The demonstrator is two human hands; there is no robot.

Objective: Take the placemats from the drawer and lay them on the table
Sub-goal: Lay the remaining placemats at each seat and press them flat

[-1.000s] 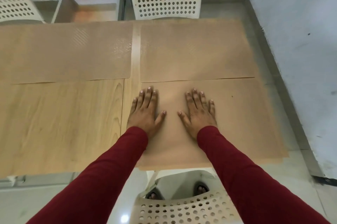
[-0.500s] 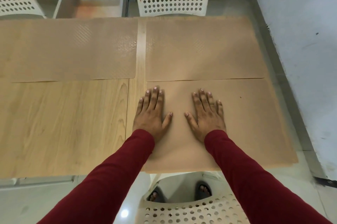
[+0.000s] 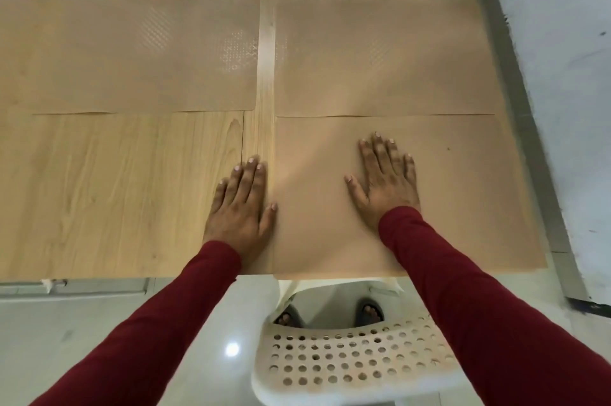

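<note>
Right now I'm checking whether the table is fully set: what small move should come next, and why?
Probably lift both hands and fetch one more mat. Three placemats lie flat, the near-right placemat under the right hand; the left hand rests on the bare near-left table.

I am seeing no readable writing anywhere here. I am finding no labels, brands, numbers or signs on anything.
</note>
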